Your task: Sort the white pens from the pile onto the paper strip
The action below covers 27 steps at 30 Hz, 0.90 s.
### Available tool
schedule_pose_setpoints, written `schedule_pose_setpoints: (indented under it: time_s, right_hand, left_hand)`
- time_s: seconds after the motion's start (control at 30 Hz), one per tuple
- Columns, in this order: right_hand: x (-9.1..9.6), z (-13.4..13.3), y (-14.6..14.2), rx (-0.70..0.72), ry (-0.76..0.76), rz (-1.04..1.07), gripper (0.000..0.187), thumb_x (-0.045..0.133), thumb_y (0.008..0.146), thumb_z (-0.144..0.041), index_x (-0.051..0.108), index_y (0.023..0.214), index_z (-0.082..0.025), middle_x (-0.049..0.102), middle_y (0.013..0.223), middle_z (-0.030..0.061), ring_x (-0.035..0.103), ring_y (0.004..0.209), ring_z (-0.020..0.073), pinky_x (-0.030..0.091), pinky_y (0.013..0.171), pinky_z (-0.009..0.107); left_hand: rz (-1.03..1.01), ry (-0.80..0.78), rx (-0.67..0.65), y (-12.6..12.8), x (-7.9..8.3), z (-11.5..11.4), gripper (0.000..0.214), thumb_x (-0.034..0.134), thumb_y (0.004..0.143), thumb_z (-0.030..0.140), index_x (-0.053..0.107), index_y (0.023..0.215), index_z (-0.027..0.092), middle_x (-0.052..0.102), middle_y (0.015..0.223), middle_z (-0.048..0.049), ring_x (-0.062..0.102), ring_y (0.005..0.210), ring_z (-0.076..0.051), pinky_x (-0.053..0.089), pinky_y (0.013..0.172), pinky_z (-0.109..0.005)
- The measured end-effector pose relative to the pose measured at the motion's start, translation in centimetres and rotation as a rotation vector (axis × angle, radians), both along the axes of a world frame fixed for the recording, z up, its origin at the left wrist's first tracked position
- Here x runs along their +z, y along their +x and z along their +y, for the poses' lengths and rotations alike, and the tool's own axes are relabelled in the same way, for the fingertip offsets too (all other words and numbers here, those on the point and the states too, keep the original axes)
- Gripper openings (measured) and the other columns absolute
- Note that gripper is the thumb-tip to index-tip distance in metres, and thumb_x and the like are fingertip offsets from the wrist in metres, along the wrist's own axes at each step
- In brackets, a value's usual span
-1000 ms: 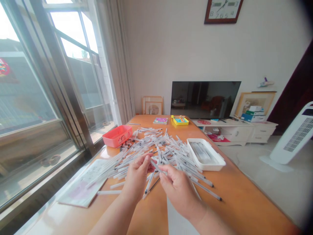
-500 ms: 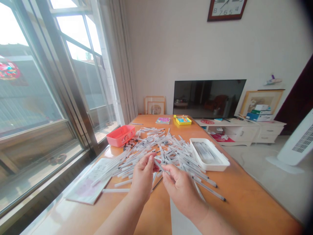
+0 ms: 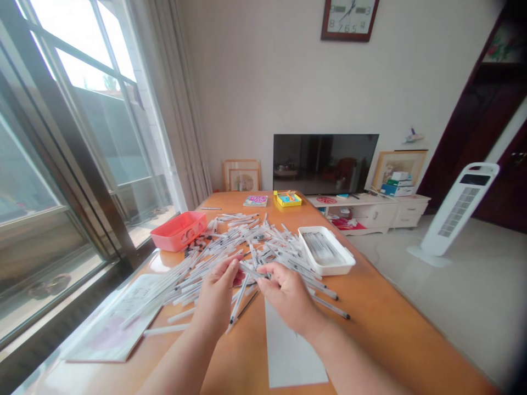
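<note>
Between my two hands, over the near edge of a heap of pens (image 3: 230, 247), a pale translucent pen (image 3: 250, 270) lies at a slant. My left hand (image 3: 222, 277) pinches its left end between thumb and fingers. At the other end, the fingers of my right hand (image 3: 284, 291) are closed around the pen. The loose pens have whitish barrels, many with dark tips or caps. Below my right hand a sheet of white paper (image 3: 290, 356) lies on the wooden table (image 3: 242, 367).
A white tray (image 3: 349, 264) with pens laid side by side stands to the right. On the left are a red basket (image 3: 164, 240) and a booklet (image 3: 111, 329) with pens across it. A yellow box (image 3: 290, 202) and a purple booklet (image 3: 255, 201) lie at the far end.
The camera view has turned to the right, so everything sits further left. The pen between my hands has tilted closer to level, and more of the white paper shows.
</note>
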State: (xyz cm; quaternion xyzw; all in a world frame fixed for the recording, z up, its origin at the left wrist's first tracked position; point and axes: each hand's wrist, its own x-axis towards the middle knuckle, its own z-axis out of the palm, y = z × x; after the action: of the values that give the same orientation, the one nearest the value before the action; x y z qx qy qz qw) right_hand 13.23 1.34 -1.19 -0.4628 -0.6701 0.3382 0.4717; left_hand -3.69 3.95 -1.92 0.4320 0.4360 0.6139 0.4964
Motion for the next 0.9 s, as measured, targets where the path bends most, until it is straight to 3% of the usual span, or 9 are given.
schedule_pose_setpoints:
  time_s: [0.07, 0.17, 0.3, 0.4, 0.73, 0.9]
  right_hand:
    - [0.2, 0.4, 0.4, 0.021, -0.056, 0.116, 0.024, 0.063, 0.086, -0.037, 0.066, 0.104, -0.020, 0.047, 0.057, -0.0073, 0.042, 0.052, 0.0102, 0.034, 0.051, 0.023]
    - [0.5, 0.8, 1.1, 0.043, -0.155, 0.293, 0.030, 0.062, 0.087, -0.043, 0.063, 0.103, -0.018, 0.057, 0.062, -0.0045, 0.047, 0.053, 0.0102, 0.037, 0.051, 0.022]
    - [0.3, 1.7, 2.2, -0.053, -0.215, 0.467, 0.037, 0.054, 0.089, -0.050, 0.064, 0.101, -0.017, 0.065, 0.066, 0.0014, 0.054, 0.053, 0.0126, 0.038, 0.047, 0.022]
    - [0.1, 2.2, 2.8, -0.092, -0.222, 0.484, 0.036, 0.053, 0.088, -0.049, 0.066, 0.098, -0.016, 0.066, 0.066, 0.0026, 0.056, 0.053, 0.0130, 0.039, 0.046, 0.022]
    - [0.0, 1.7, 2.9, -0.006, -0.254, 0.289, 0.030, 0.061, 0.087, -0.046, 0.065, 0.085, -0.016, 0.068, 0.067, 0.0008, 0.051, 0.050, 0.0081, 0.039, 0.048, 0.019]
    - [-0.2, 2.1, 2.5, 0.000, -0.251, 0.549, 0.030, 0.071, 0.081, -0.045, 0.066, 0.088, -0.016, 0.069, 0.072, 0.0021, 0.055, 0.056, 0.0090, 0.043, 0.053, 0.020]
  left_hand:
    - [-0.034, -0.023, 0.002, -0.1, 0.0, 0.2, 0.040, 0.076, 0.076, 0.046, 0.075, 0.105, 0.019, 0.063, 0.076, -0.0012, 0.055, 0.071, -0.012, 0.044, 0.069, -0.024]
    - [-0.087, -0.043, 0.010, -0.4, 0.1, 0.6, 0.037, 0.078, 0.073, 0.044, 0.075, 0.100, 0.018, 0.064, 0.077, -0.0018, 0.054, 0.068, -0.012, 0.043, 0.067, -0.025]
    - [-0.087, -0.033, 0.049, -1.0, 0.0, 1.0, 0.041, 0.079, 0.071, 0.045, 0.074, 0.100, 0.017, 0.064, 0.076, -0.0028, 0.054, 0.067, -0.013, 0.043, 0.065, -0.025]
    - [-0.099, -0.016, 0.060, -1.3, -0.1, 1.3, 0.041, 0.080, 0.070, 0.045, 0.074, 0.099, 0.016, 0.064, 0.075, -0.0033, 0.055, 0.067, -0.013, 0.042, 0.063, -0.025]
    - [-0.109, -0.012, 0.034, -1.4, -0.4, 1.2, 0.045, 0.080, 0.072, 0.045, 0.073, 0.105, 0.016, 0.067, 0.082, -0.0035, 0.059, 0.073, -0.013, 0.045, 0.071, -0.025]
    - [-0.159, -0.056, -0.007, -1.1, 0.0, 0.9, 0.038, 0.081, 0.072, 0.041, 0.073, 0.101, 0.017, 0.069, 0.082, -0.0037, 0.062, 0.074, -0.013, 0.047, 0.070, -0.024]
